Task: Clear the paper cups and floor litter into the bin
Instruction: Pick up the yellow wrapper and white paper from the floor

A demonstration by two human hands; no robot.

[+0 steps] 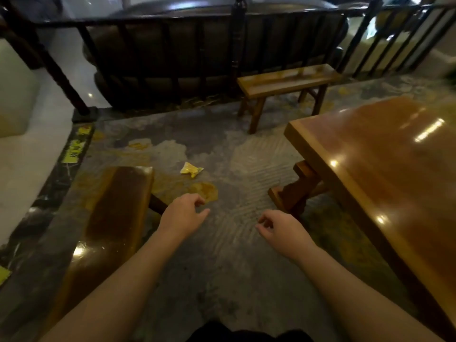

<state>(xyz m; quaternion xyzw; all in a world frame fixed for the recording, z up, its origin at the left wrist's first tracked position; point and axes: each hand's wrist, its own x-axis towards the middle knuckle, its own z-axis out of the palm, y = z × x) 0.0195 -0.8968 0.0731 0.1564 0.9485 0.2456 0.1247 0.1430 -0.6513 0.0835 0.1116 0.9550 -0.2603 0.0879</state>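
A crumpled yellow wrapper [191, 169] lies on the grey patterned floor between the benches. My left hand [183, 213] hovers a short way in front of it, fingers loosely curled and holding nothing. Further right, my right hand [278, 228] is held out at the same height, fingers half bent and empty. No paper cups and no bin are in view.
A wooden bench [116, 208] stands at my left and a second bench [286, 81] sits further back. A glossy wooden table [385, 154] fills the right side. A dark railing [172, 58] closes off the back; a white step with yellow tape [74, 149] runs along the left.
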